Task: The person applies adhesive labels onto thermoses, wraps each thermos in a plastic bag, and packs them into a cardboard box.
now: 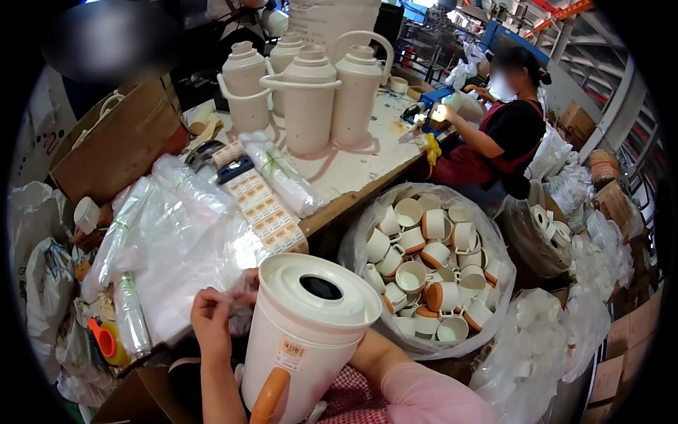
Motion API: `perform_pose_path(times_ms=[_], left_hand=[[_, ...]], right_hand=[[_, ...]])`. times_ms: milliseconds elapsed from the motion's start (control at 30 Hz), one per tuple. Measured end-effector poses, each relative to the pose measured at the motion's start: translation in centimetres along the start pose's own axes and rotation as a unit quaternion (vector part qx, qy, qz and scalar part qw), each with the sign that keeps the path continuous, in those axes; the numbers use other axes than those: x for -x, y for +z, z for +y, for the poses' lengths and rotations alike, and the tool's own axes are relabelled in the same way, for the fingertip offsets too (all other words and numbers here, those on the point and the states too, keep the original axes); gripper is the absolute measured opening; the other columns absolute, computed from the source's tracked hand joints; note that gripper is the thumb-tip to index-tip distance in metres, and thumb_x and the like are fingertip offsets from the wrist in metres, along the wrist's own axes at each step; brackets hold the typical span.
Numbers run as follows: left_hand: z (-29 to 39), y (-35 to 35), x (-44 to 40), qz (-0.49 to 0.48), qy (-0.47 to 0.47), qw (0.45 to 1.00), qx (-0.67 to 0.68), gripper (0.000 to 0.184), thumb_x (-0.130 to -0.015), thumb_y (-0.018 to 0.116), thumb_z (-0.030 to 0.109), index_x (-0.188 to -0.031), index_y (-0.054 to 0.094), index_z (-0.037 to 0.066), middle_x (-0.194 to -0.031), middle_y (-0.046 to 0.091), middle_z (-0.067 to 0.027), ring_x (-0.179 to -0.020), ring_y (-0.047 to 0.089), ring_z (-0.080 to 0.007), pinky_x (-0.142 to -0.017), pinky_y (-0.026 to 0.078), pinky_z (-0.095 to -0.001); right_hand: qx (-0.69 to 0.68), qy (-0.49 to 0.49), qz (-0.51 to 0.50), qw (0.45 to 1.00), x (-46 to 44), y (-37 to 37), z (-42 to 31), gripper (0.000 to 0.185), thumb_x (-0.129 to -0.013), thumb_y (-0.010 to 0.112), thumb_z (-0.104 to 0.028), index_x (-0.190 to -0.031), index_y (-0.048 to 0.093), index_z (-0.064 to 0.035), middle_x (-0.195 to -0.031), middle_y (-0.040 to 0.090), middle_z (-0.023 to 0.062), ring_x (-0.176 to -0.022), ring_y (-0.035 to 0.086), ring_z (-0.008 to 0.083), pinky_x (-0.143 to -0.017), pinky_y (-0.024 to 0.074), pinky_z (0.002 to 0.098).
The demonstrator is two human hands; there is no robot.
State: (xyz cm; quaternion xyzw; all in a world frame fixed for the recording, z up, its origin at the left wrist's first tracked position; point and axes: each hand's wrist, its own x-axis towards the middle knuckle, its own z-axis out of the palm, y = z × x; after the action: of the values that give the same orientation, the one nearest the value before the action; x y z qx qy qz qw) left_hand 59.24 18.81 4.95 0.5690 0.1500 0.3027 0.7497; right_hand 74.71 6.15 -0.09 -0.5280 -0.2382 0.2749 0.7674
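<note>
Table (371, 169), near edge: left hand (212, 316) pinches clear film (241, 314); leaning white canister (319, 346) to its right, right hand (248, 283) nearer, grip unclear

Left fingers (212, 298) bent, forearm (215, 374) outstretched

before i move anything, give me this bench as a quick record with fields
left hand: at the clear plastic bags, exact grip unclear
right hand: partly hidden behind the white jug, near the plastic
jug: between the person's arms, lid on, orange handle, barcode sticker
table: four pale flasks standing, strip of labels
mugs: heaped in a plastic-lined bin beside the table
co-worker: seated farther along the table
</note>
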Motion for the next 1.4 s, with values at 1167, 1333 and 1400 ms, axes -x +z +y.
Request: perform_pose_path(times_ms=[1167, 1333, 1400], left_hand=[[2.5, -7.7, 32.9, -0.228, -0.016, 0.755, -0.615, 0.014, -0.083, 0.059, 0.020, -0.091, 0.059, 0.008, -0.087, 0.064, -0.0066, -0.088, 0.065, -0.0247, -0.079, 0.052, -0.0368], [3.8, -4.6, 33.4, -0.116, 0.008, 0.723, -0.681, 0.018, -0.079, 0.059, 0.014, -0.093, 0.064, 0.005, -0.087, 0.066, -0.0090, -0.083, 0.068, -0.0232, -0.069, 0.055, -0.0335], [5.4, -4.7, 32.7, -0.025, 0.072, 0.685, -0.725, 0.025, -0.080, 0.059, 0.014, -0.101, 0.065, 0.003, -0.093, 0.067, -0.0105, -0.088, 0.068, -0.0250, -0.073, 0.056, -0.0344]], right_hand=[[0.126, 0.219, -0.342, 0.905, 18.1, 10.3, 4.1, 0.042, -0.093, 0.062, -0.026, -0.126, 0.049, -0.0021, -0.103, 0.054, 0.0077, -0.085, 0.052, 0.0154, -0.072, 0.0452, 0.0283], [0.159, 0.219, -0.439, 0.857, 14.9, 15.1, 3.2, 0.050, -0.093, 0.063, -0.029, -0.132, 0.047, -0.0011, -0.112, 0.055, 0.0097, -0.093, 0.056, 0.0170, -0.077, 0.0478, 0.0295], [0.162, 0.221, -0.488, 0.829, 13.9, 18.0, 2.6, 0.054, -0.093, 0.064, -0.030, -0.134, 0.046, -0.0006, -0.116, 0.056, 0.0106, -0.097, 0.057, 0.0177, -0.080, 0.0488, 0.0300]])
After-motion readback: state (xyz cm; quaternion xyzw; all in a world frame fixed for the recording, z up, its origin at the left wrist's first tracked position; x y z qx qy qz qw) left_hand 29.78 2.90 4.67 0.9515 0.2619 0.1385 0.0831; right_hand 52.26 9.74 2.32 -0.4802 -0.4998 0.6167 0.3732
